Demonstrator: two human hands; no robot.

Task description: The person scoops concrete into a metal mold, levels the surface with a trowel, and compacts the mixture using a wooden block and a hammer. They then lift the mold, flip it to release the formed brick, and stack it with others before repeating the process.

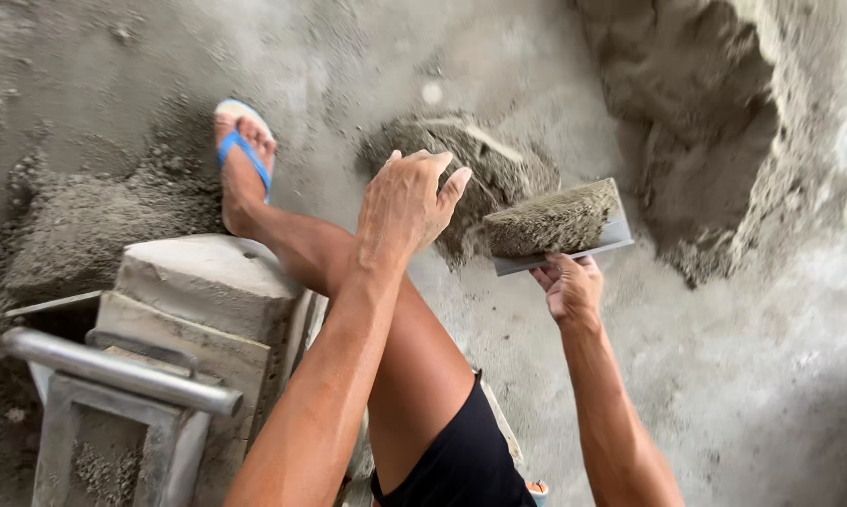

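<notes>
My right hand (568, 284) grips the lower edge of a flat metal scoop plate (621, 235) loaded with a heap of grey damp sand-cement mix (550, 219). My left hand (407, 199) is raised beside that load with fingers loosely together, holding nothing, close to the load's left end. Behind both hands a small mound of the same mix (485, 160) lies on the floor. My left leg stretches forward, its foot in a blue-strapped sandal (244, 148).
A metal block mould with a tubular handle (123, 374) stands at lower left, a grey block (207, 277) sitting on it. A large sand pile (705, 122) rises at upper right. Loose mix covers the floor on the left (76, 225).
</notes>
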